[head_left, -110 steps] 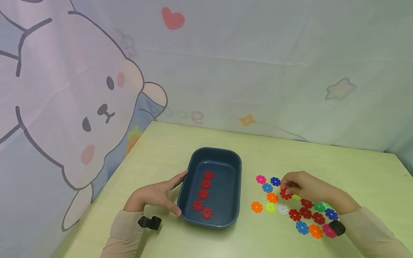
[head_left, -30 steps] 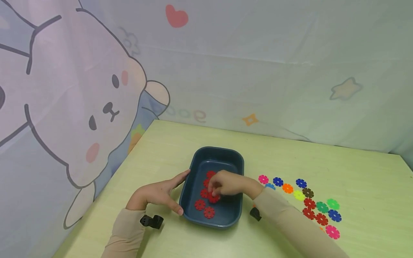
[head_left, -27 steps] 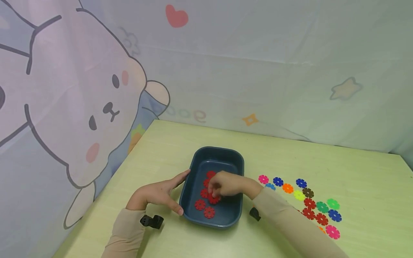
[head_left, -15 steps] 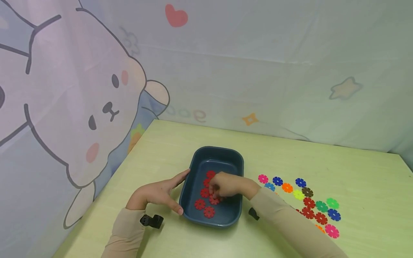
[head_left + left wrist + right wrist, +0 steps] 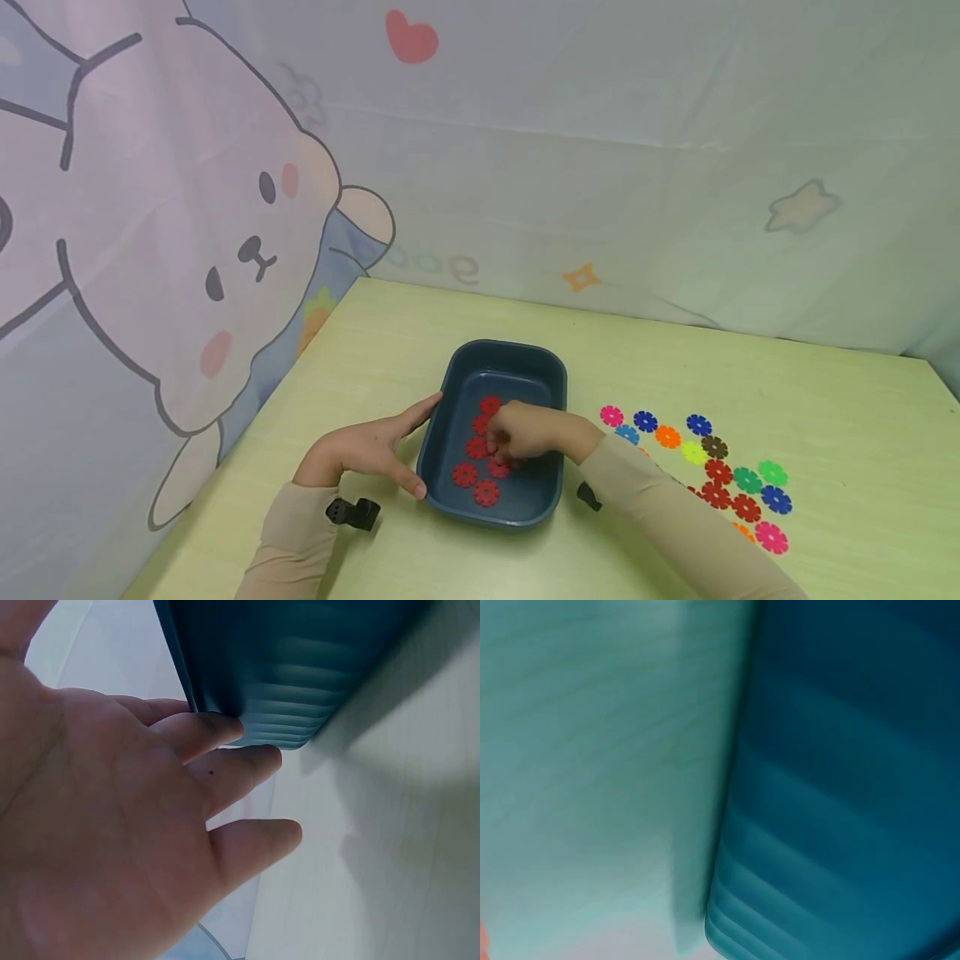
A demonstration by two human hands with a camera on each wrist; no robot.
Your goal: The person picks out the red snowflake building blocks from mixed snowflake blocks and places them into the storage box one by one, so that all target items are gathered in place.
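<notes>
A dark blue tray [image 5: 536,492] stands on the table with several red notched plastic discs [image 5: 486,492] lying in it. My left hand [image 5: 367,452] is at its left side, thumb and fingers spread along the rim and outer wall. In the left wrist view, the fingers [image 5: 240,780] are fairly straight beside the ribbed wall. Reaching over the right rim, my right hand [image 5: 528,431] has curled fingers low in the tray, pinching the upper edge of a red disc [image 5: 498,467]. Its fingertips are partly hidden. The right wrist view shows only the tray's outer wall [image 5: 817,825] and the table.
Loose notched discs in several colours lie right of the tray, among them a pink disc [image 5: 771,537], a brown disc [image 5: 715,447] and red discs [image 5: 746,507]. The right sleeve [image 5: 660,508] covers part of them. A printed cloth [image 5: 600,167] hangs behind the table.
My right hand has moved left from the loose discs into the tray with a red disc. That disc has since come down flat beside the others. The left hand stays at the tray.
</notes>
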